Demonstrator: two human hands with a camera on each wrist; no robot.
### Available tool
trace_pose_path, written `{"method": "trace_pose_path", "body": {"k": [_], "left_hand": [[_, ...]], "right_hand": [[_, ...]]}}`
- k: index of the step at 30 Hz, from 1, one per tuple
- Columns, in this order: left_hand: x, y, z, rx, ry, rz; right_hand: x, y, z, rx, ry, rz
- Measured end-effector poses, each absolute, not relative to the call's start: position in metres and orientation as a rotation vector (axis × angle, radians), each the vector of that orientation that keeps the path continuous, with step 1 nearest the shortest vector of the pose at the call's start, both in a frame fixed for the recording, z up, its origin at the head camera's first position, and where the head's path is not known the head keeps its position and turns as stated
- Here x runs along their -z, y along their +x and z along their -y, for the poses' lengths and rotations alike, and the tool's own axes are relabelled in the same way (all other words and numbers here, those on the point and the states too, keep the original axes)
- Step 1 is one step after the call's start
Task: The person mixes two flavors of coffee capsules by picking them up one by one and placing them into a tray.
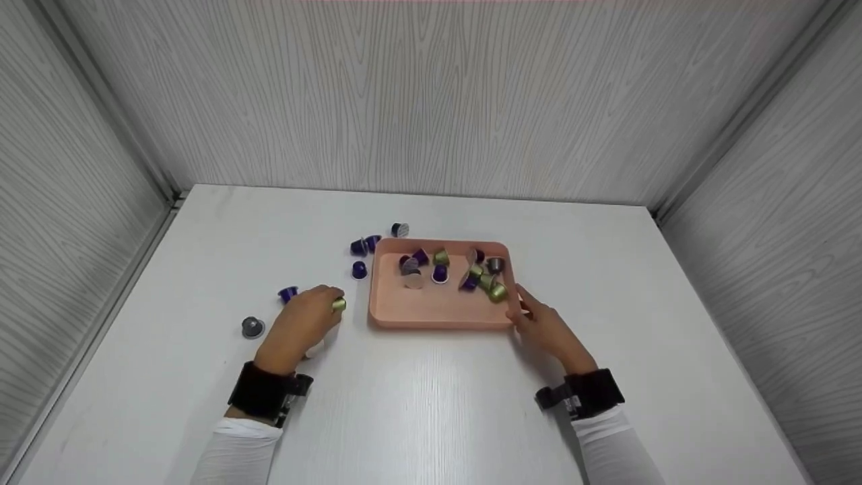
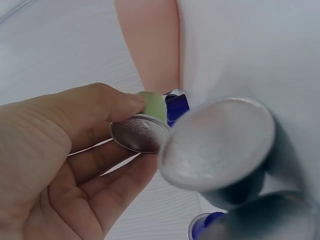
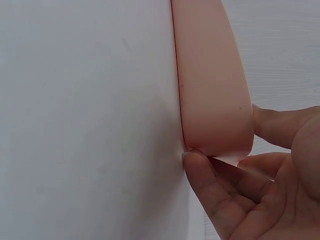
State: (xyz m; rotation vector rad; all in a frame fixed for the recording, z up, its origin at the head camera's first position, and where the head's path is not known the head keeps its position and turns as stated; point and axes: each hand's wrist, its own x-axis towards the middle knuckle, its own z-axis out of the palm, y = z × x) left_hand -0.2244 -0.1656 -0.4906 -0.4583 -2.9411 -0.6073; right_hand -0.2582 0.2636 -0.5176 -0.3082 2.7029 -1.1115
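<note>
My left hand (image 1: 303, 322) pinches a green coffee capsule (image 2: 152, 106) between thumb and fingers, above the table left of the tray. The capsule's silver foil lid faces the left wrist camera. On the right, my other hand (image 1: 544, 329) grips the front right corner of the pink tray (image 1: 438, 316), thumb on its side and fingertips at its bottom edge. Purple, green and dark capsules lie in the tray, mostly along its back and right, among them a green capsule (image 1: 498, 292) and a purple capsule (image 1: 440, 273).
Loose on the white table, a grey capsule (image 1: 252, 327) and a purple capsule (image 1: 287, 294) lie beside the left hand. Several dark and purple capsules sit off the tray's back left corner, one (image 1: 359, 270) near its left wall. Large in the left wrist view is a foil-lidded capsule (image 2: 217, 145).
</note>
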Motion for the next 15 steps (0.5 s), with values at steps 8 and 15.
{"method": "trace_pose_path", "body": {"k": [8,15], "left_hand": [[0.476,-0.238,0.149,0.661,-0.472,2.873],[0.465,-0.254,0.133,0.681,-0.529,2.895]], "right_hand": [[0.519,-0.259,-0.264,1.109,-0.321,-2.716],[0.516,-0.259,-0.263,1.109,-0.338,-2.718]]}}
